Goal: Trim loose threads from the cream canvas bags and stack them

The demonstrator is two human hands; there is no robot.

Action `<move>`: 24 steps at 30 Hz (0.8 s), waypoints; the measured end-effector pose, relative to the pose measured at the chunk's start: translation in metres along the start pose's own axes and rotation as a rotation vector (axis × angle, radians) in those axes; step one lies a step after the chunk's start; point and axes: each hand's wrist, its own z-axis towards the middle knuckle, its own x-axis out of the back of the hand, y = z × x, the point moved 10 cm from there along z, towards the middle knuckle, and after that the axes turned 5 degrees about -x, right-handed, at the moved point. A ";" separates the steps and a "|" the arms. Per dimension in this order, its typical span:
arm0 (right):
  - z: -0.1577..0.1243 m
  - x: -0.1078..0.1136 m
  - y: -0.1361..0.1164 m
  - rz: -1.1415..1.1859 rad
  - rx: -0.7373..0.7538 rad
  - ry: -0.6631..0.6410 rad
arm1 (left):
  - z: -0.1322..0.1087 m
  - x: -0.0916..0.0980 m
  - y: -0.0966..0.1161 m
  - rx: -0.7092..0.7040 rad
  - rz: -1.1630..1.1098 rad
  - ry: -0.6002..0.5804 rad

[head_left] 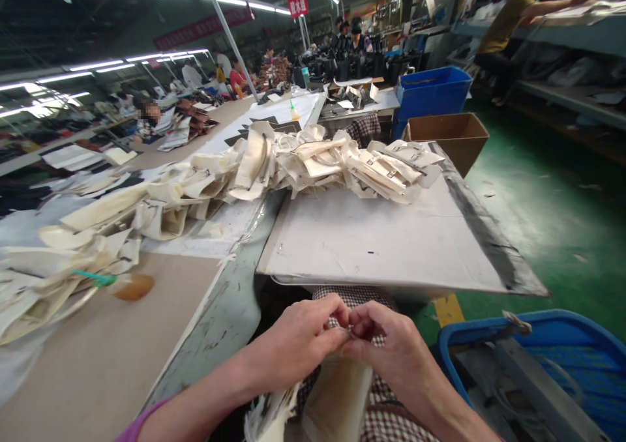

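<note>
Over my lap, my left hand [308,334] and my right hand [394,351] meet with thumbs and fingertips pinched together. Both are closed on the top edge of a cream fabric piece [337,399], which hangs down below them. A thin pale strip shows between the fingertips, but its exact form is hidden by them. Frayed white strips [274,412] hang beside the cream piece, under my left forearm. Brown checkered cloth [386,422] covers my lap.
A heap of cream sewn pieces [313,158] lies along the white board [372,233] and the left table. An amber glue bottle [132,287] lies at left. A blue basket [454,324] stands at right; a cardboard box [447,129] and blue bin [430,90] stand behind. Other people work farther off.
</note>
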 end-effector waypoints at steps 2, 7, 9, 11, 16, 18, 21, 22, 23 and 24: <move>-0.001 -0.001 -0.008 -0.071 0.071 -0.006 | -0.013 0.001 0.003 0.014 -0.124 -0.020; -0.003 -0.005 -0.011 -0.098 0.144 -0.016 | -0.055 0.001 -0.010 0.166 -0.214 0.068; -0.004 -0.006 -0.011 -0.089 0.156 -0.028 | -0.070 -0.002 -0.024 0.246 -0.253 0.099; -0.004 -0.006 -0.011 -0.077 0.159 -0.041 | -0.082 -0.001 -0.034 0.266 -0.348 0.152; 0.003 -0.003 -0.006 -0.075 0.111 -0.059 | -0.111 0.003 -0.047 0.290 -0.535 0.327; 0.006 -0.005 -0.002 -0.077 0.104 -0.082 | -0.120 -0.004 -0.045 0.298 -0.575 0.347; 0.011 -0.010 0.003 -0.080 0.101 -0.112 | -0.130 -0.013 -0.043 0.299 -0.603 0.366; 0.012 -0.011 0.005 -0.086 0.094 -0.116 | -0.133 -0.013 -0.044 0.294 -0.615 0.388; 0.012 -0.012 0.006 -0.094 0.084 -0.118 | -0.136 -0.008 -0.046 0.290 -0.629 0.429; 0.012 -0.013 0.005 -0.102 0.075 -0.120 | -0.140 0.000 -0.049 0.284 -0.638 0.489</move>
